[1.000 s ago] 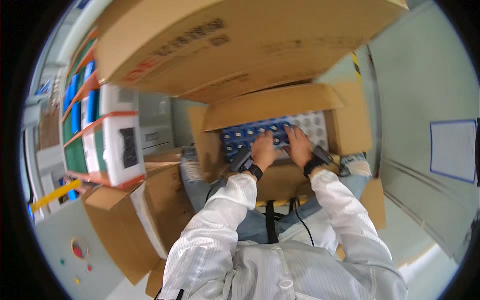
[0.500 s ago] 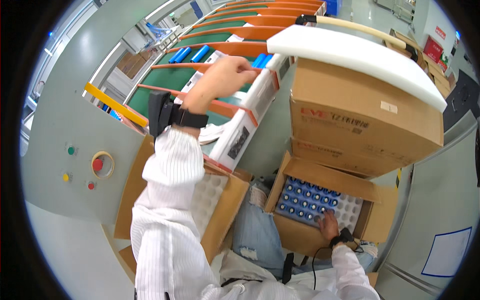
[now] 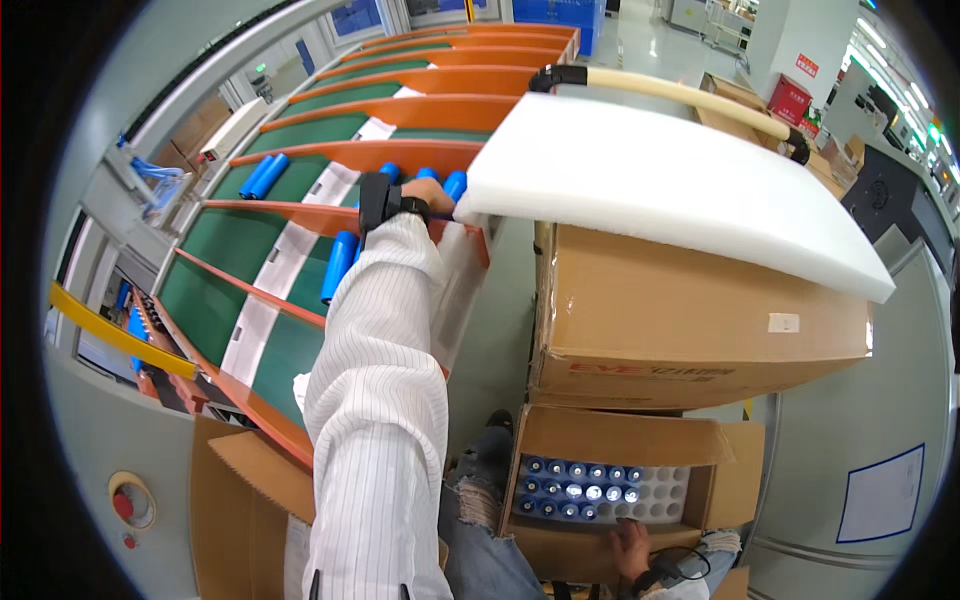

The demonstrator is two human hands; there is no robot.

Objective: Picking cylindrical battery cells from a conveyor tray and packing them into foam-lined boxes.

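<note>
Blue cylinders (image 3: 455, 186) beside left hand (image 3: 430, 196) (grip hidden, cannot tell); white tray (image 3: 661, 491) just ahead of right hand (image 3: 631, 551), loosely unclenched

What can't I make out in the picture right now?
Head view:
Left hand: fingertips and any grip, hidden by the hand's own back and black wrist device.
Right sleeve: mostly cut off by the lower edge.
Large cardboard box: contents, hidden by its walls.

My white pin-striped cloth sleeve (image 3: 372, 400): matt, creased. Blue smooth cylinders (image 3: 339, 268): glossy sheen. Big brown cardboard carton (image 3: 690, 310): matt, shiny tape at edge. Thick white foam slab (image 3: 670, 180): matt. My ripped blue jeans (image 3: 490, 565): faded denim, frayed.
</note>
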